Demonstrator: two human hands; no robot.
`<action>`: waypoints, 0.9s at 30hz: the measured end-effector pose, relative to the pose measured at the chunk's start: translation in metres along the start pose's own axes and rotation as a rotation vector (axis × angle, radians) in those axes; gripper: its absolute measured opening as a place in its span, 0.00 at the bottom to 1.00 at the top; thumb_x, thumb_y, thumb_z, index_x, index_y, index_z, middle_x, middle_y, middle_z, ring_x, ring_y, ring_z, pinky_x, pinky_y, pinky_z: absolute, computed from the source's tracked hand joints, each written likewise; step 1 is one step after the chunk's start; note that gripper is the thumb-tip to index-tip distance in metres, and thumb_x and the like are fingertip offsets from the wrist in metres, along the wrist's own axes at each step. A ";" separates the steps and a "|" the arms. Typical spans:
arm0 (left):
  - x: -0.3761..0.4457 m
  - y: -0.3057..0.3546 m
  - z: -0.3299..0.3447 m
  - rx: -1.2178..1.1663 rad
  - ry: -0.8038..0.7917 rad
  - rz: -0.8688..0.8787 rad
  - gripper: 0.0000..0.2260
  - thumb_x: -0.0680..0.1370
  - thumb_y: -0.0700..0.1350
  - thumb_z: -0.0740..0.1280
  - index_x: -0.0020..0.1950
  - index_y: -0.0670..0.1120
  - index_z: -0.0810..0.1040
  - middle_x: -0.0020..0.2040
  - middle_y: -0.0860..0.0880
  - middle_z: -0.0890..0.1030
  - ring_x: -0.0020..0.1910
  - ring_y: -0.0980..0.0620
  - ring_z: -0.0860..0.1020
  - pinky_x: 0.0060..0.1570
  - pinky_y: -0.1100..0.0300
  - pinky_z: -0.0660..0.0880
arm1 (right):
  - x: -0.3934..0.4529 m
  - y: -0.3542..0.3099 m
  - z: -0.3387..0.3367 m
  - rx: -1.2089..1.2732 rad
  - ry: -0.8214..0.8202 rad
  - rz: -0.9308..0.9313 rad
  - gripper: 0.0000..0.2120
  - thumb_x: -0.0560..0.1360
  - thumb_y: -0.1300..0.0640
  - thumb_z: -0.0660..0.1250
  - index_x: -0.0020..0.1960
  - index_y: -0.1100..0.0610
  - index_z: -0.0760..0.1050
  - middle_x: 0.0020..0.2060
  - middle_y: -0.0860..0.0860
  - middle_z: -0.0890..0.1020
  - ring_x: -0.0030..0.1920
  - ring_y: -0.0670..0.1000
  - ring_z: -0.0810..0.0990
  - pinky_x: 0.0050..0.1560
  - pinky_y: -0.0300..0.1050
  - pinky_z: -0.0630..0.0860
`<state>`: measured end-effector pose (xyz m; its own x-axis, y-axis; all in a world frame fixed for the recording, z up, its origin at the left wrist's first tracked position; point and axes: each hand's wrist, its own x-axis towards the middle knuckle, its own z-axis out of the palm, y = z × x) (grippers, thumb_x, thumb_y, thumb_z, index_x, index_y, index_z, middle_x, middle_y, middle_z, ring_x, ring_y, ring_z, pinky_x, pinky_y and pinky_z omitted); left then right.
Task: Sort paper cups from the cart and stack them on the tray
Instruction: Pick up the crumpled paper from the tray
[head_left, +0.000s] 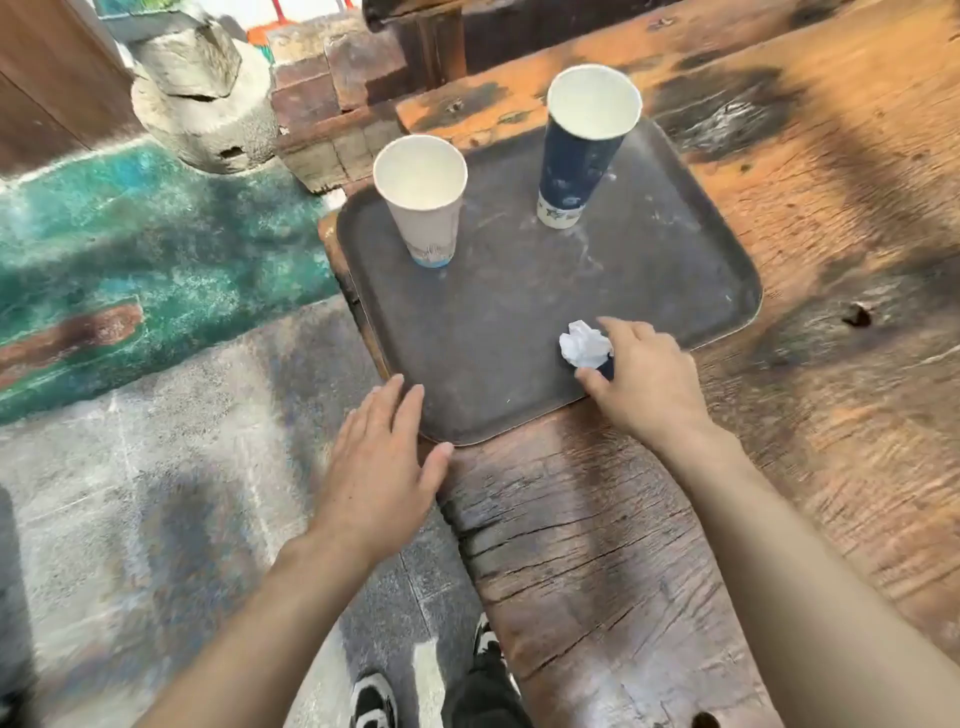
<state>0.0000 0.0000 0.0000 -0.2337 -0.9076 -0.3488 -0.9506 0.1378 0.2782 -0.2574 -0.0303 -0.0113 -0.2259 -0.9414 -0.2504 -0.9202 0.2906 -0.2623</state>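
A dark tray (519, 322) lies on the worn wooden table (597, 545). Two stacks of paper cups stand upright on it: a beige stack (423, 208) at the far left and a dark blue stack (576, 156) at the far right. A crumpled white paper ball (584, 349) rests near the tray's front edge. My right hand (644, 382) is beside the ball, thumb and fingers curled around it and touching it. My left hand (382, 467) hovers flat with fingers apart at the tray's near left corner, holding nothing.
The table's left edge runs just past the tray, with grey and green painted floor (156, 338) below. A rough stone (202, 88) and wooden blocks (332, 88) stand beyond the tray. My shoes (374, 701) show at the bottom.
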 end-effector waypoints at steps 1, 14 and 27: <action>0.004 0.000 0.007 0.001 -0.002 0.005 0.29 0.79 0.58 0.56 0.77 0.48 0.56 0.79 0.46 0.55 0.77 0.45 0.55 0.75 0.48 0.53 | 0.006 0.000 0.004 -0.011 0.004 -0.007 0.28 0.73 0.46 0.65 0.71 0.53 0.65 0.67 0.56 0.74 0.64 0.62 0.71 0.59 0.56 0.68; 0.011 -0.007 0.040 0.083 -0.079 0.031 0.31 0.78 0.63 0.46 0.78 0.49 0.52 0.80 0.53 0.50 0.78 0.53 0.41 0.75 0.54 0.42 | 0.014 0.000 0.023 0.100 0.179 -0.080 0.13 0.74 0.54 0.67 0.57 0.58 0.75 0.55 0.59 0.75 0.48 0.64 0.76 0.43 0.51 0.68; -0.080 0.026 -0.016 0.153 0.013 0.269 0.28 0.79 0.61 0.48 0.76 0.51 0.56 0.80 0.51 0.53 0.78 0.50 0.47 0.76 0.48 0.43 | -0.208 0.028 -0.048 0.150 0.419 0.176 0.21 0.72 0.40 0.66 0.61 0.49 0.72 0.42 0.46 0.80 0.45 0.52 0.75 0.46 0.48 0.69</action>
<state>-0.0032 0.0702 0.0492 -0.4794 -0.8352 -0.2693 -0.8749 0.4310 0.2208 -0.2518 0.1656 0.0779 -0.5122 -0.8546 0.0858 -0.8070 0.4446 -0.3887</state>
